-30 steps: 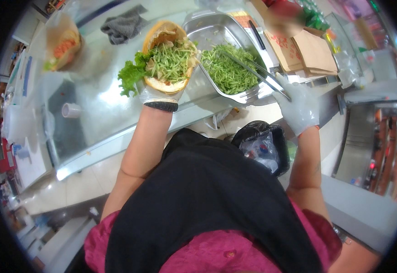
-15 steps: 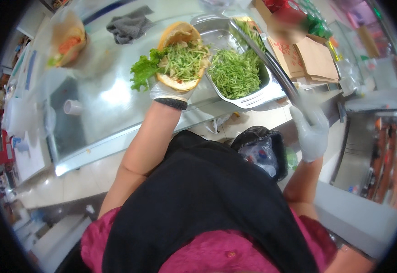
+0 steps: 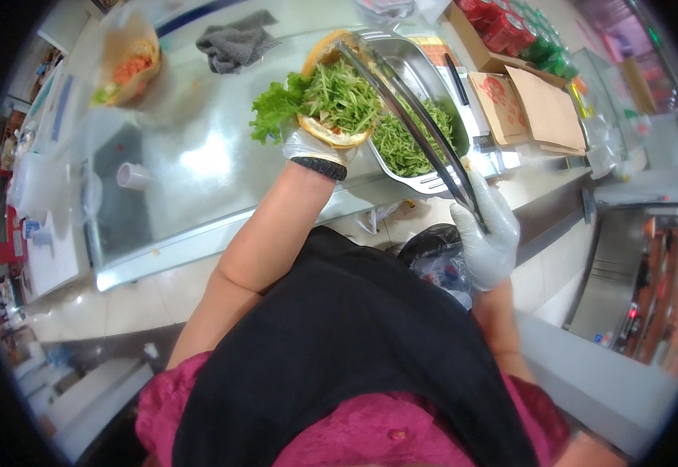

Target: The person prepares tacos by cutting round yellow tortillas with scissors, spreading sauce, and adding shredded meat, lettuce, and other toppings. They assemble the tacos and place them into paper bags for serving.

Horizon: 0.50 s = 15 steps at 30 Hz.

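In my gloved left hand (image 3: pixel 313 146) is an opened round bread (image 3: pixel 336 138), tilted toward me and filled with shredded green vegetable (image 3: pixel 343 97). A leaf of lettuce (image 3: pixel 275 109) sticks out of its left side. My gloved right hand (image 3: pixel 490 237) grips long metal tongs (image 3: pixel 424 128). Their tips lie over the top of the filling, near the bread's upper half. Just right of the bread stands a metal pan (image 3: pixel 454 159), partly full of more green shreds (image 3: pixel 415 148); the tongs cross in front of it.
A grey cloth (image 3: pixel 235 43) lies on the glass counter (image 3: pixel 199 202). Farther left are a wrapped filled bread (image 3: pixel 133 70) and a small white cup (image 3: pixel 133 177). Brown paper bags (image 3: pixel 545 109) and a box of cans (image 3: pixel 506 35) sit right. A black-lined bin (image 3: pixel 432 245) stands below.
The tongs have swung left from the pan to the bread, and my right hand has moved left with them. More green shreds now top the filling. My left hand has shifted slightly right.
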Available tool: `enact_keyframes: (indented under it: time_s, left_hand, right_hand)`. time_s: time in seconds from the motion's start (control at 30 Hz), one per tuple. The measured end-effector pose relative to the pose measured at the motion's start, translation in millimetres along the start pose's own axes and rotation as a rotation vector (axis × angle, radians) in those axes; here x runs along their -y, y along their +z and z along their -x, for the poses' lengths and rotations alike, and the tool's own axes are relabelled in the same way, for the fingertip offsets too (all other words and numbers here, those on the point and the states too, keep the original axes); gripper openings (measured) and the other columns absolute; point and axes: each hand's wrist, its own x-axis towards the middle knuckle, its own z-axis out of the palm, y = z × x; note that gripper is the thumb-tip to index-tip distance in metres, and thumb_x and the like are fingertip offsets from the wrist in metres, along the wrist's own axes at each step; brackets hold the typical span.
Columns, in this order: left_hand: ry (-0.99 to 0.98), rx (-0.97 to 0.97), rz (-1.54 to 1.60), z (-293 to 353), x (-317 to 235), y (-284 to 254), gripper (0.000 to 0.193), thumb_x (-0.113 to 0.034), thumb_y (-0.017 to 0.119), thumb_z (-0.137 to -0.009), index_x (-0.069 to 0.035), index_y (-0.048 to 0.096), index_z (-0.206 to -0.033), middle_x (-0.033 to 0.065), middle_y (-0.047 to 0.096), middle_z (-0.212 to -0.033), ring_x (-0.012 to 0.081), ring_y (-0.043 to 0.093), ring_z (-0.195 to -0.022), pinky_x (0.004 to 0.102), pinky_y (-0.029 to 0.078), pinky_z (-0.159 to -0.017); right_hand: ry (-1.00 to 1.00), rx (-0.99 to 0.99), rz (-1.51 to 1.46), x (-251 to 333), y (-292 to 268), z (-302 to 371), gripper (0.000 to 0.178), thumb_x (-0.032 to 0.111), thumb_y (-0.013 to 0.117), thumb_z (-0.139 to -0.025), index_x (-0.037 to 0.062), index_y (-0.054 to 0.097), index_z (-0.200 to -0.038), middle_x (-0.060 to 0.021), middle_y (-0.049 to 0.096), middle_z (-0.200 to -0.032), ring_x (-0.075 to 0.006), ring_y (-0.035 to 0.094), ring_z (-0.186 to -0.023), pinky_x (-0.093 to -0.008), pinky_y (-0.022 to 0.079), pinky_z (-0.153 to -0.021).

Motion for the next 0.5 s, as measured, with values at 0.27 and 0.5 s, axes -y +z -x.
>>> enact_keyframes:
  time_s: [0.27,0.5]
  left_hand:
    - [-0.018,0.006,-0.049,-5,2,-5,0.058,-0.053,0.038,-0.101,-0.014,0.053,-0.14,0.0149,0.056,-0.142,0.0375,0.054,-0.128,0.0575,0.046,-0.106]
    - [-0.004,0.015,-0.049,-10,7,-7,0.061,-0.055,0.039,-0.1,-0.014,0.05,-0.142,0.0158,0.053,-0.143,0.0393,0.053,-0.129,0.0591,0.044,-0.107]
  right_hand:
    - [-0.148,0.006,0.303,-2,-11,-15,0.052,0.007,0.077,-0.081,0.0134,0.067,-0.132,-0.0102,0.064,-0.082,-0.0262,0.065,-0.068,-0.036,0.052,-0.064]
    - [-0.144,0.025,0.274,1,-25,-13,0.052,0.008,0.077,-0.081,0.0124,0.067,-0.131,-0.01,0.063,-0.081,-0.0251,0.064,-0.067,-0.0347,0.051,-0.063]
